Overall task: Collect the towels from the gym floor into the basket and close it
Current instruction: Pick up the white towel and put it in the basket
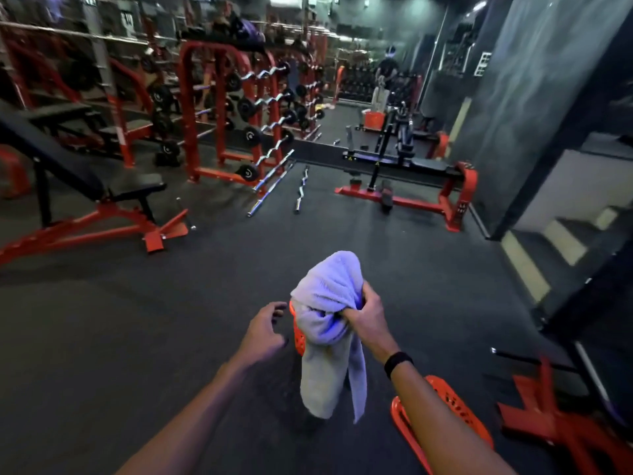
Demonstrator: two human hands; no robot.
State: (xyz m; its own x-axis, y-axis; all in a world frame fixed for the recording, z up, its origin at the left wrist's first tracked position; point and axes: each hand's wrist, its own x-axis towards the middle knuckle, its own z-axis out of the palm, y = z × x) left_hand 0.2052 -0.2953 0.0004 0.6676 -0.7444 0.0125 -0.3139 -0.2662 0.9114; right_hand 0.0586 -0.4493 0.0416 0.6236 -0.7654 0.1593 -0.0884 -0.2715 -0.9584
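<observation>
Pale lilac-grey towel (325,323), tinted blue-violet in its folds. Bright orange basket (297,332) behind it, patterned with small perforations. Orange perforated lid (445,399) near the lower right edge of the floor. Dark charcoal, faintly speckled gym floor (137,320). Black wristband (397,363). Red-framed bench (85,200) with black padding toward the left edge. Red rack (219,111) holding chrome bars with black plates. Chrome bars (301,190) lying mid-floor.
</observation>
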